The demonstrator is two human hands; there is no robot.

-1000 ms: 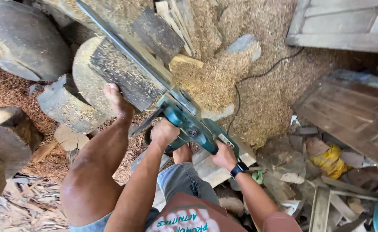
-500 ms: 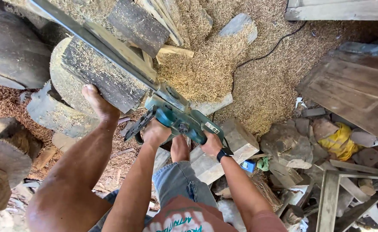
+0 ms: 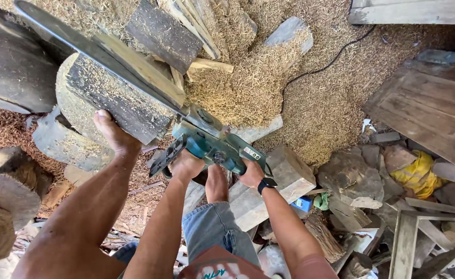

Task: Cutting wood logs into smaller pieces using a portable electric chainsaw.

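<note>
Head view, looking straight down: we see a person's two bare arms reaching forward to a teal electric chainsaw (image 3: 214, 144) held over a thick chunk of log (image 3: 119, 103). The left hand (image 3: 186, 165) has its fingers wrapped closed around the saw's black front handle, low and to the side, which lets it steer and bear the weight. The right hand (image 3: 252, 173), with a dark watch at the wrist, has its fingers closed on the rear grip, where the trigger would be. The long guide bar (image 3: 98, 54) runs up and to the left, lying along the upper edge of the log, so the cut follows the length of the wood. A bare foot (image 3: 112, 132) presses against the log's rough cut face, apparently to keep it from shifting; the other foot (image 3: 216, 181) stands on a pale wooden block (image 3: 284, 181) beneath the saw. A black cable (image 3: 320, 67) trails across a deep bed of sawdust (image 3: 258, 77) towards the top of the frame. Other logs lie to the left, touching or just beside the one in hand. To the right sit weathered planks (image 3: 429, 113), stones and a crumpled yellow cloth (image 3: 416, 173), well apart from the saw
</note>
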